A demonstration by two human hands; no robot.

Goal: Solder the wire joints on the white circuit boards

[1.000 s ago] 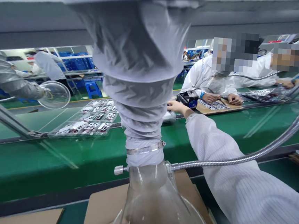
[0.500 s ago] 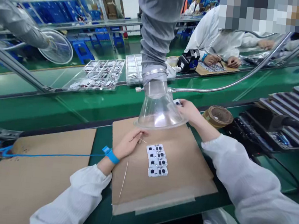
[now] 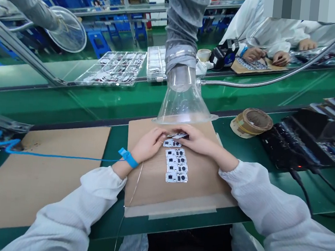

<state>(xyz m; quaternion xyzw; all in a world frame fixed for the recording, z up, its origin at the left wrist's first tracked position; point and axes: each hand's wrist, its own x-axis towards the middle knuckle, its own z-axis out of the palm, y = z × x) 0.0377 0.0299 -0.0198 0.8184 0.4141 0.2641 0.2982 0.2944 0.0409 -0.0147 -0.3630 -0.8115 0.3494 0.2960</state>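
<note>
On the brown cardboard sheet (image 3: 204, 179), several small white circuit boards (image 3: 177, 166) with black parts lie overlapped in a column. One more board (image 3: 172, 143) sits just above that column, between my hands. My right hand (image 3: 195, 139) is closed on a few more white circuit boards (image 3: 178, 136), tilted above the sheet; its fingers partly hide them. My left hand (image 3: 150, 143), with a blue strap (image 3: 128, 158) at the wrist, is closed with a thin solder wire (image 3: 137, 183) pinched in its fingers. The wire trails down to the sheet's near edge.
A clear fume hood (image 3: 184, 103) hangs just above my hands. Right of the sheet are a tape roll (image 3: 251, 123) and a black box (image 3: 289, 140) with cables. Another cardboard sheet (image 3: 53, 189) lies left. Across the bench, a co-worker's hands (image 3: 254, 55) work near clear trays (image 3: 116, 67).
My right hand has come down and left from beside the hood, bringing its boards close to my left hand. One board now lies above the column. The view has tilted downward.
</note>
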